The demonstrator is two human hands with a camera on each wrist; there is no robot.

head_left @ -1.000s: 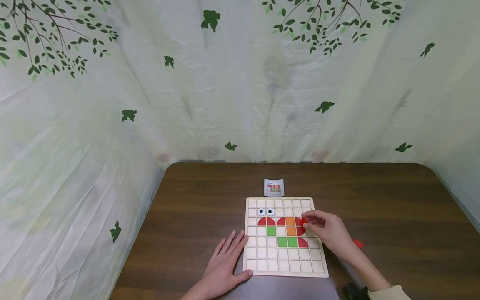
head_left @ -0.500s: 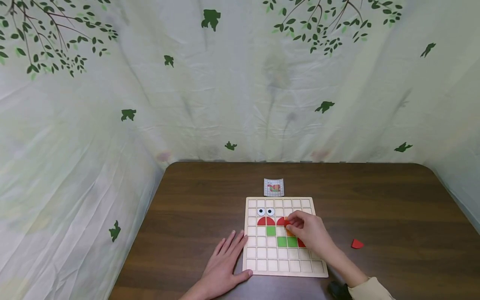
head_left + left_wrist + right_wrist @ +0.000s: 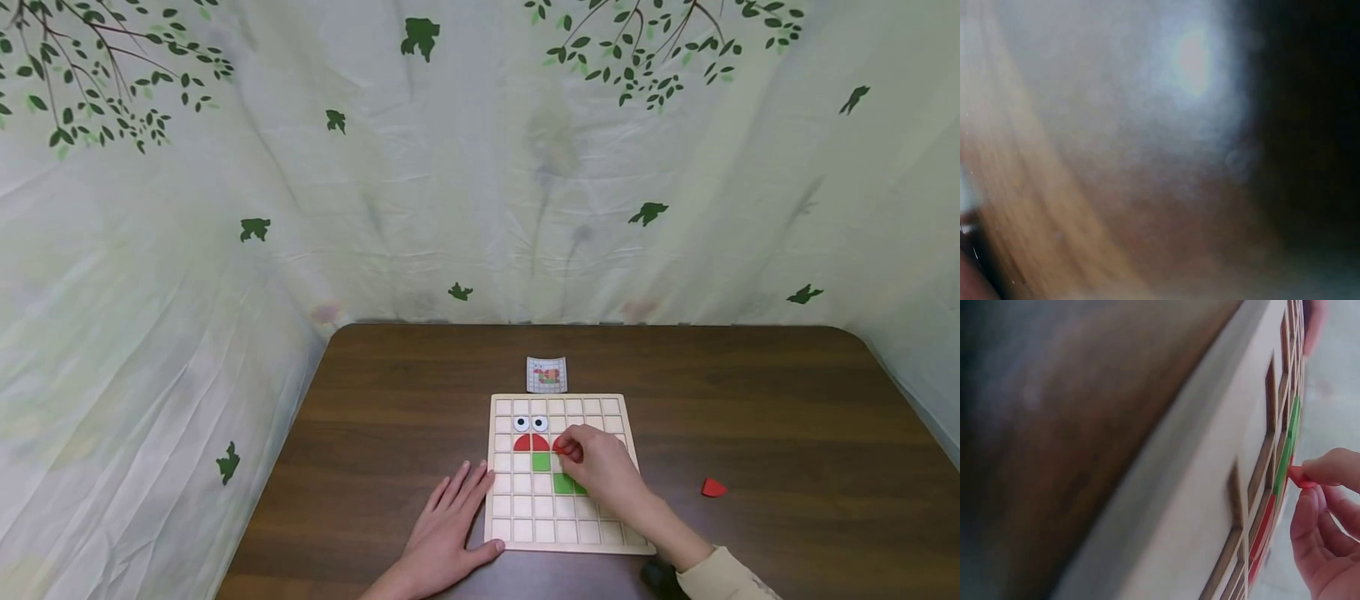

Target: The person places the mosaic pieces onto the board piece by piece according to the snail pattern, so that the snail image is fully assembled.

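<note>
In the head view my right hand (image 3: 603, 468) is over the middle of a pale wooden grid board (image 3: 517, 530). Its thumb and fingers pinch a small red piece (image 3: 1300, 477), seen best in the right wrist view, close above the cells. My left hand (image 3: 448, 527) lies flat with straight fingers along the board's left edge. Set in the grid are two round eye pieces (image 3: 530, 423), red quarter-round pieces (image 3: 531, 443) under them and green squares (image 3: 541, 462). The hand hides the pieces to the right. The left wrist view is a blur of table surface.
A small printed picture card (image 3: 547, 375) lies behind the board. One loose red quarter-round piece (image 3: 713, 487) rests on the brown table (image 3: 420, 383), right of the board. A leaf-patterned curtain (image 3: 480, 167) hangs behind the table.
My right hand has moved left across the board with the red piece, from the right-hand columns to the middle. The left hand has stayed in place. The loose red piece has come fully into view.
</note>
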